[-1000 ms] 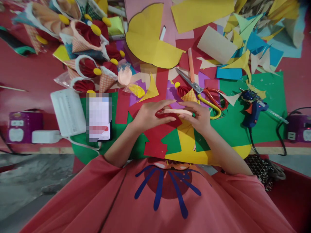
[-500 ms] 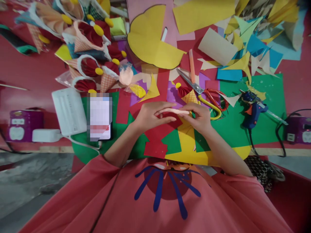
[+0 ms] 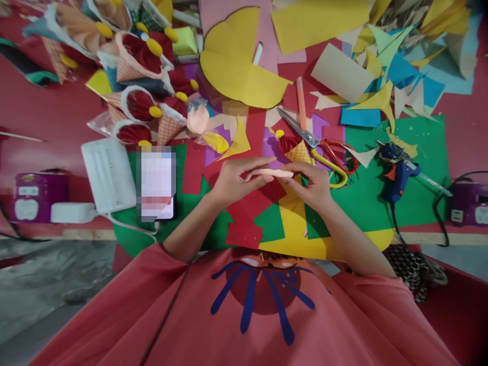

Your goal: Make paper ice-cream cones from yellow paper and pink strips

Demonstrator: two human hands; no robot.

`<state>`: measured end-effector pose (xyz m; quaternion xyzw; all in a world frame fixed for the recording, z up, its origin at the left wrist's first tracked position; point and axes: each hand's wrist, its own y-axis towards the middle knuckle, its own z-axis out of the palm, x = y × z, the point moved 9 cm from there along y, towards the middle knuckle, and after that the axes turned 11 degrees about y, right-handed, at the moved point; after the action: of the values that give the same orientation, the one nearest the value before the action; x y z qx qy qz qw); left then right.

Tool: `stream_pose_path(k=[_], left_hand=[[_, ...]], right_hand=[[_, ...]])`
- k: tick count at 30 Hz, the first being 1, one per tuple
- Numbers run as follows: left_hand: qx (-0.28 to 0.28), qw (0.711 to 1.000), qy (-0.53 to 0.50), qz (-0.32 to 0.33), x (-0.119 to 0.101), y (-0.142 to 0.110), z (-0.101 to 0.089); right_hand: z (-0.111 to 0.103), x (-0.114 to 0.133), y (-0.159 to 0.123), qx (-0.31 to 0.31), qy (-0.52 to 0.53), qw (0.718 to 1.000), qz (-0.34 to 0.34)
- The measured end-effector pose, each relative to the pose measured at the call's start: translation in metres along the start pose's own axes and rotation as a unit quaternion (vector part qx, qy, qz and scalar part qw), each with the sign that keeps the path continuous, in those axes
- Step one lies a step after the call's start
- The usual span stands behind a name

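Observation:
A soft, pale pink roll of modelling clay (image 3: 271,173) spans the gap between my two hands, above the red and green paper. My left hand (image 3: 237,179) has it between the thumb below and the fingers above, its left end curving down. At the right end, the thumb and fingertips of my right hand (image 3: 310,182) pinch it. Just beyond the hands lie a small paper cone (image 3: 299,152) with a red pleated top and yellow ball, and scissors (image 3: 310,138) with red and yellow handles. Bags of peach clay (image 3: 198,118) and yellow clay (image 3: 216,143) sit farther left.
A blue glue gun (image 3: 398,180) rests on green card (image 3: 362,203) at the right. To the left are a phone (image 3: 158,185) and a white power bank (image 3: 108,175) with a cable. Finished cones (image 3: 139,104) crowd the back left; paper scraps (image 3: 400,71) fill the back right.
My left thumb has risen against the clay roll and closed the gap beneath it. The roll has shifted slightly up and left. My right hand keeps its pinch.

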<state>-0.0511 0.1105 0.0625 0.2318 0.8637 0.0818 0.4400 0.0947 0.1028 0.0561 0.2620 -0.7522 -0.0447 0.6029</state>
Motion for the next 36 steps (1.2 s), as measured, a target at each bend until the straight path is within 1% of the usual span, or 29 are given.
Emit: stream_pose_path(k=[3,5,8,12,17,21,24,26,28,29,32,34,36], left_hand=[[-0.002,1.0,-0.022,0.011,-0.003,0.0,0.001],[0.004,1.0,-0.026,0.018,-0.006,0.0,0.002],[0.014,1.0,-0.007,0.016,-0.006,0.0,0.003],[0.002,1.0,0.018,0.018,-0.007,-0.001,-0.001],[-0.01,0.998,0.019,0.056,-0.01,-0.003,0.0],[0.02,0.998,0.047,0.039,-0.003,-0.005,0.008],[0.026,0.999,0.017,0.03,-0.006,-0.005,0.007],[0.031,0.999,-0.015,0.003,-0.006,-0.004,0.005],[0.033,0.999,-0.03,-0.023,-0.003,-0.003,0.004],[0.029,0.999,-0.031,-0.025,-0.003,-0.003,0.003],[0.015,1.0,-0.022,0.001,-0.004,-0.003,0.001],[0.024,1.0,-0.013,0.012,-0.004,-0.003,0.004],[0.048,0.999,-0.006,0.011,-0.004,-0.003,0.009]], right_hand=[[0.002,0.002,0.0,0.004,-0.001,1.0,-0.015],[0.003,0.001,0.0,0.008,0.016,1.0,-0.008],[0.004,-0.002,0.0,0.015,0.04,0.999,0.015],[0.006,0.003,0.002,0.033,0.041,0.999,-0.001],[0.003,0.001,0.002,0.015,0.047,0.999,0.0],[0.003,0.002,0.001,0.014,0.05,0.999,-0.005],[0.004,-0.002,0.0,0.016,0.078,0.997,0.009],[0.004,-0.005,-0.001,0.014,0.119,0.992,0.022],[0.003,-0.008,-0.001,0.015,0.139,0.989,0.036],[0.003,-0.009,-0.001,0.014,0.135,0.99,0.041],[0.002,-0.01,-0.001,0.009,0.098,0.994,0.053],[0.001,-0.011,-0.001,0.003,0.085,0.994,0.066],[0.002,-0.013,-0.001,-0.001,0.079,0.993,0.082]])
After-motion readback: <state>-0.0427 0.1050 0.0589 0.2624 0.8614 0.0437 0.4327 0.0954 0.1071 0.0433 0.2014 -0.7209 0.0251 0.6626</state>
